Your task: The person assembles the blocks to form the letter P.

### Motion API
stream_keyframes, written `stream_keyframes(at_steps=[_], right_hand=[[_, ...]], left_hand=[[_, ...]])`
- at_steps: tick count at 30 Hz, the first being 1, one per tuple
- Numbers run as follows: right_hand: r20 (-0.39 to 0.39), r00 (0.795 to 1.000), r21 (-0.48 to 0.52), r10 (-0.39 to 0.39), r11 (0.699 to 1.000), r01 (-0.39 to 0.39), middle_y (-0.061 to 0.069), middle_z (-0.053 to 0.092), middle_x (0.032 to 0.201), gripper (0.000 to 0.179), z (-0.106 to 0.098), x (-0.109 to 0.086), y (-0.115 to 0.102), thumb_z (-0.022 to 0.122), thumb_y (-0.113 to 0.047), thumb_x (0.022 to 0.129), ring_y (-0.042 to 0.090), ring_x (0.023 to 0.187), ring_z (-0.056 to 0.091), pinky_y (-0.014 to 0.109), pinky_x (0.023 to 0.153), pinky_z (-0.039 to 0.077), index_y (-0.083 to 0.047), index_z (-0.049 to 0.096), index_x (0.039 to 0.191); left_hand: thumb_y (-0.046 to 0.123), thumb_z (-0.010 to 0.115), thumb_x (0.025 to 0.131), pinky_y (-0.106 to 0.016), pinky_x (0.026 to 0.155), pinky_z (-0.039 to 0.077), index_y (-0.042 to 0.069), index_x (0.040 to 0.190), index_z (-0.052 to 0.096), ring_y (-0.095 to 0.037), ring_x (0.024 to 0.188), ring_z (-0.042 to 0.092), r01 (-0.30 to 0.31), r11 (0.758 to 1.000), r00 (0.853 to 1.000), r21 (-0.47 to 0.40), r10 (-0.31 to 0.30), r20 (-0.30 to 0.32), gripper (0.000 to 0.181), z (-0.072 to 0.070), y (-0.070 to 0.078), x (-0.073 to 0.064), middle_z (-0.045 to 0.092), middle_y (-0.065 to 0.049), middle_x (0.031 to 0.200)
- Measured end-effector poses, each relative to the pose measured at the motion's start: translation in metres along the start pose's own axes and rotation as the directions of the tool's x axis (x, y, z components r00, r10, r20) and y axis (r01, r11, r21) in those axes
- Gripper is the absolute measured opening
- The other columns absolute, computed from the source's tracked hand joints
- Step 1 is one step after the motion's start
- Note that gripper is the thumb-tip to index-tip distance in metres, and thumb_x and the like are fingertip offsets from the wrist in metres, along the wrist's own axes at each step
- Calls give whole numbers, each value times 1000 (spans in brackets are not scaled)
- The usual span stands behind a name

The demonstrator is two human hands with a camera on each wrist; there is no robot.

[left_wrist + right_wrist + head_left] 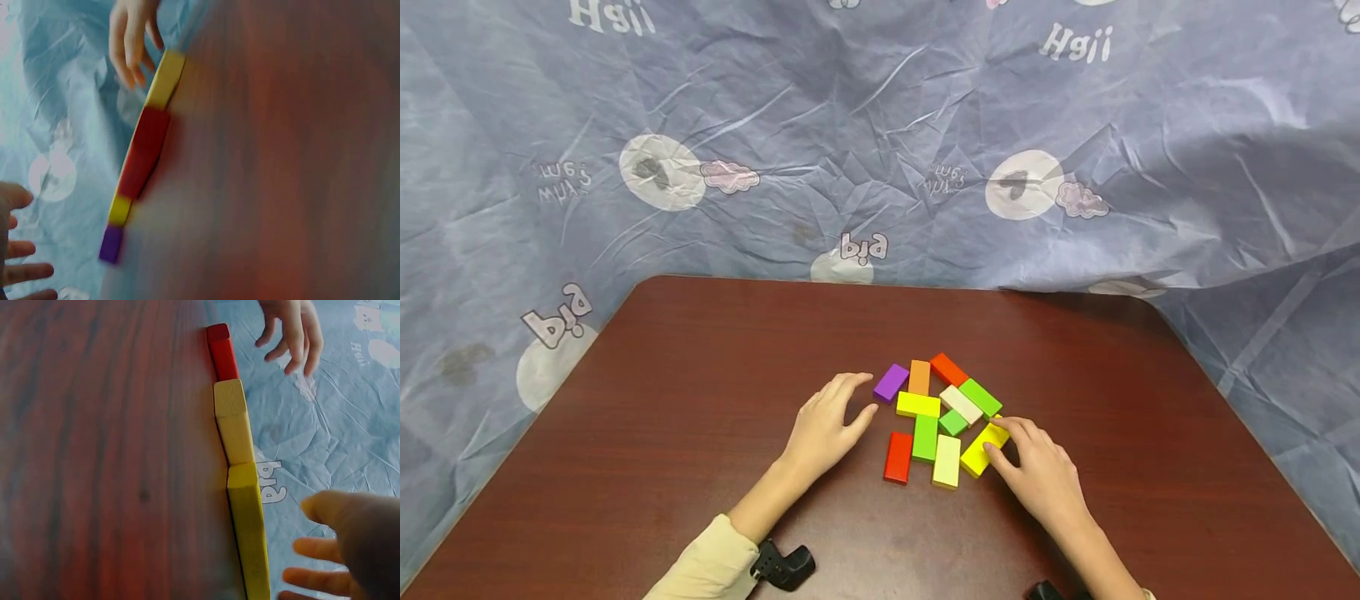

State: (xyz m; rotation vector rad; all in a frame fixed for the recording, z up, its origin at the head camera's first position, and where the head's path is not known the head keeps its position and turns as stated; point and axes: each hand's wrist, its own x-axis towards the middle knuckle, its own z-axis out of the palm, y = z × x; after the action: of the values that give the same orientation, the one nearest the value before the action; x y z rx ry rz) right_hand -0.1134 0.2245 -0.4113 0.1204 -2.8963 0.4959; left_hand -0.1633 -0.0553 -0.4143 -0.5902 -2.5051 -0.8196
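Several coloured wooden blocks lie in a close cluster on the table. My left hand [823, 427] is at the cluster's left side, its fingers spread and nearest to the purple block [891, 382]. Nothing is held in it. On the right, my right hand [1043, 473] hovers with thumb and fingers apart about the yellow block [976, 459]; whether it touches the block I cannot tell. Along the near side are a cream block [947, 461] and a red block [897, 457]. The right wrist view shows the yellow block [247, 528] beside loosely spread fingers [319, 548].
Green blocks [925, 437], a white block [962, 404], an orange block [919, 377] and another red block [949, 368] fill the cluster's middle and back. The dark brown table [700, 375] meets a patterned grey-blue cloth [820, 100] at its far edge.
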Motion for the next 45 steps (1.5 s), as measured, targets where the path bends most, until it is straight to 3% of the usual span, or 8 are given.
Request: stream_keyframes(at_steps=[10,13,18,22,30,35,40,45], right_hand=[[59,998,10,17,1000,-18,14,40,136,61,14,-5,3,63,-54,77,38,120,40,58,82,40,-12,53,120],[59,998,24,18,1000,-20,18,36,138,68,18,-6,4,63,-58,74,41,119,41,60,85,37,-11,50,122],[74,997,56,-3,998,-2,21,35,136,73,22,-4,6,64,-58,73,42,118,42,60,90,34,-8,46,124],[80,997,60,-10,998,5,21,39,133,70,18,-3,6,69,-50,72,41,115,43,58,89,36,-8,47,123],[81,995,5,-63,998,63,18,44,127,68,-2,-6,-4,72,-47,69,40,112,46,56,91,37,-8,50,122],[45,980,10,-192,981,191,15,46,128,70,-7,-9,-24,74,-46,66,35,114,47,54,90,39,-11,50,122],[53,921,54,-385,922,382,10,45,131,72,-2,-13,-51,74,-48,64,29,114,49,50,92,41,-15,50,123],[86,818,65,-569,822,566,7,44,133,73,14,-17,-72,71,-55,64,22,116,48,43,91,44,-19,48,124]], left_hand=[[41,60,84,-39,92,46,17,130,45,-16,120,47,-37,989,981,-140,63,185,54,24,5,-14,47,-1,131],[47,59,83,-44,98,41,22,135,39,-17,130,37,-46,982,943,-184,104,316,61,26,2,-15,36,0,142],[57,59,78,-49,106,31,31,139,34,-23,137,25,-72,975,848,-212,172,502,71,28,-3,-18,21,2,151],[56,60,77,-46,111,23,31,135,40,-21,137,27,-106,976,823,-189,192,534,66,29,-6,-18,27,3,149],[47,63,80,-39,109,28,25,127,50,-13,126,42,-111,977,845,-180,188,500,53,31,-7,-16,48,3,131],[46,63,80,-38,102,36,26,126,51,-14,123,43,-54,976,860,-209,151,487,52,30,-9,-16,47,5,130],[40,61,84,-38,102,37,21,125,53,-15,123,44,-20,956,869,-293,161,468,47,30,-13,-14,49,2,129],[23,59,88,-38,101,38,16,122,56,-17,118,47,-1,939,881,-344,164,444,36,30,-14,-14,52,-2,125]])
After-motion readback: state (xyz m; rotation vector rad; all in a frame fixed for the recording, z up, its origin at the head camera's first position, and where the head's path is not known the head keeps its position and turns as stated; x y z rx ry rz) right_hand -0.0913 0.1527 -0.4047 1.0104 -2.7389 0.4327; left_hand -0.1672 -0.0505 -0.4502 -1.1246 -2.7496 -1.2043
